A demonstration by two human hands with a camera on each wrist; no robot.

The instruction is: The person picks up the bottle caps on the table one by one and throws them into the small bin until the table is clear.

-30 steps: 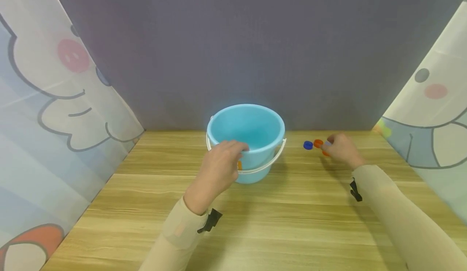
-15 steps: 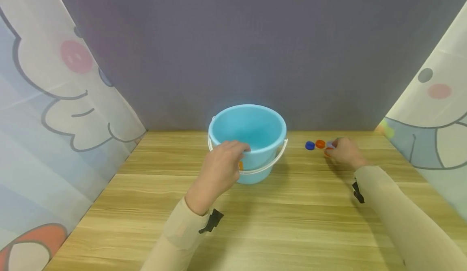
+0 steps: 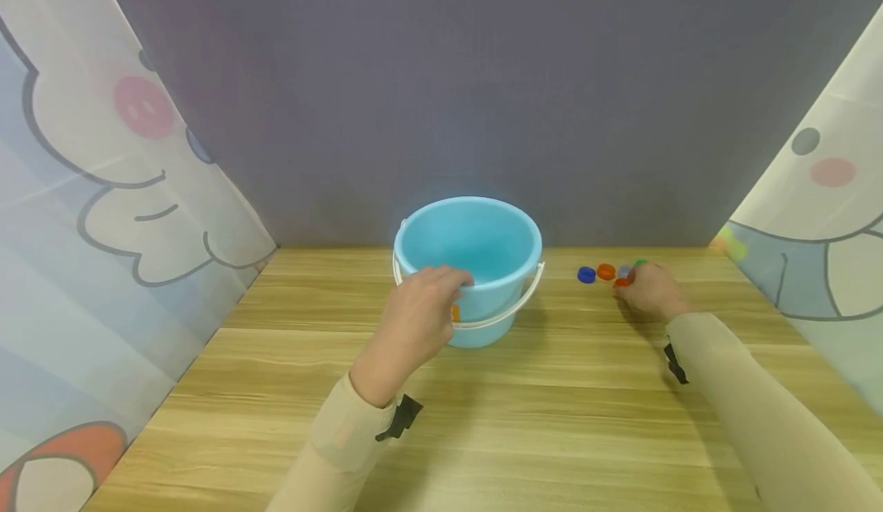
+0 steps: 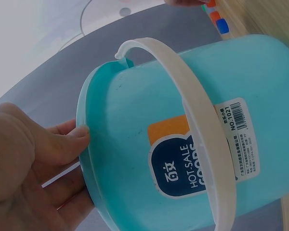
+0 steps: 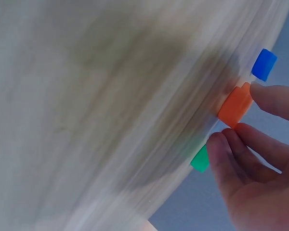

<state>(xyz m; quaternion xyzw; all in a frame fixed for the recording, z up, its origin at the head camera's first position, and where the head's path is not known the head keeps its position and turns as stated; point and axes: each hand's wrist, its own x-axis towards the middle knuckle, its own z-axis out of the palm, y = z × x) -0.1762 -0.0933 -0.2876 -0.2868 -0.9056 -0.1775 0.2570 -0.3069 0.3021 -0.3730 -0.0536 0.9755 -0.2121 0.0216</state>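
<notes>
A light blue bucket (image 3: 493,301) stands upright on the table, its white handle (image 4: 209,139) hanging down across the labelled side. My left hand (image 3: 417,316) grips the bucket's near rim, the thumb outside and the fingers reaching over the edge. To the right of the bucket, my right hand (image 3: 651,291) has thumb and fingers around an orange bottle cap (image 5: 235,107) on the table. Close by lie a blue cap (image 3: 586,274), another orange cap (image 3: 606,271), a pale purple cap (image 3: 624,271) and a green cap (image 5: 200,159) partly hidden by the fingers.
The wood-grain table (image 3: 552,420) runs back to a dark grey wall panel (image 3: 469,98). Cartoon-printed curtains hang on the left (image 3: 69,213) and right (image 3: 835,236).
My right hand has shifted slightly, its fingertips coming down at the nearer orange cap. The green cap now shows behind the hand. The left hand keeps its hold on the rim.
</notes>
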